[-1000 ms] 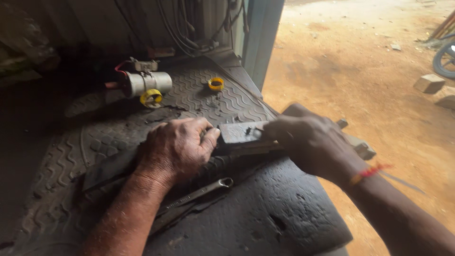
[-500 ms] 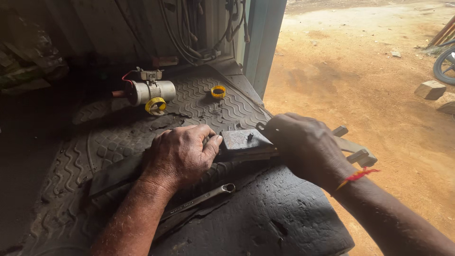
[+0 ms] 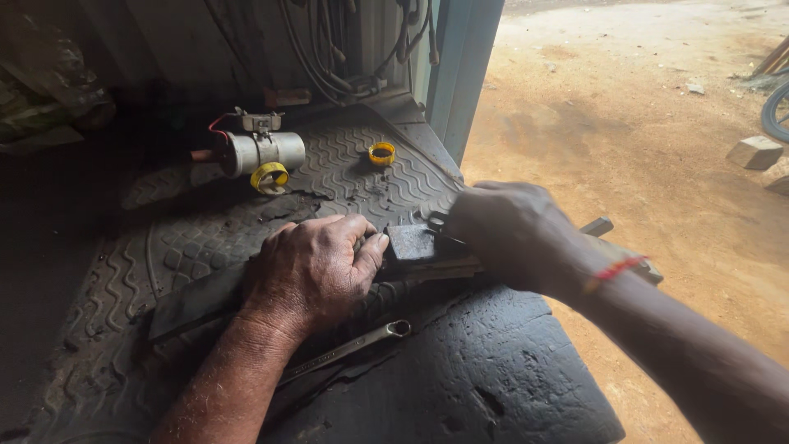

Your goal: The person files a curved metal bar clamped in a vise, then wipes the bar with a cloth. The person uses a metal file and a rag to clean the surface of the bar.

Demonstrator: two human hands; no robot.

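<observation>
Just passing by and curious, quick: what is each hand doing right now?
Left hand: closed, pressing down on a long dark metal piece.
Right hand: closed at the same piece; what it holds cannot be told.

Upper left of centre: silver cylindrical motor (image 3: 265, 151) with red wire, lying on black ribbed rubber mat (image 3: 345, 168). Yellow ring (image 3: 270, 178) touching its front. Second yellow ring (image 3: 381, 153) apart, to the right. Ring spanner (image 3: 349, 349) lower centre. Dirt ground (image 3: 625, 123) right; stone block (image 3: 754, 152) upper right.
</observation>
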